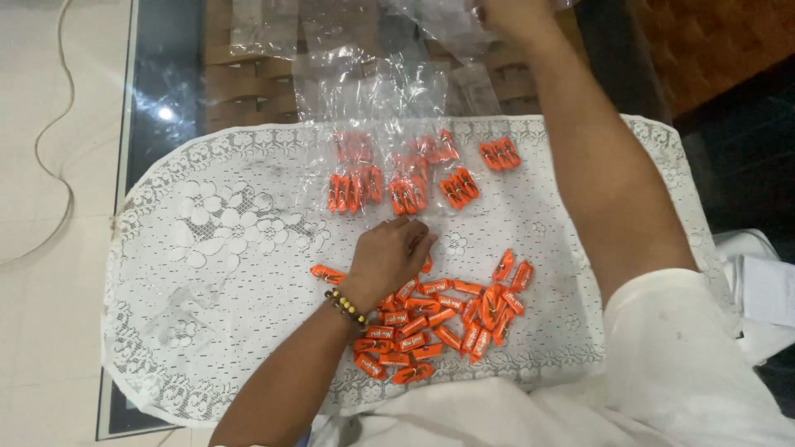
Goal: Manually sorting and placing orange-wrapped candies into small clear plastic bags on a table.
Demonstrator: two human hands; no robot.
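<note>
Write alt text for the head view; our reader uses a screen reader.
A person's left hand rests closed over a pile of orange wrapped candies on a white lace cloth, while the right hand reaches to clear plastic bags above.

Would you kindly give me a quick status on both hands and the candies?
Left hand closed, resting on loose orange candies. Right hand up at clear plastic bags, grip unclear. Filled packets lie between; nothing blocking.
</note>
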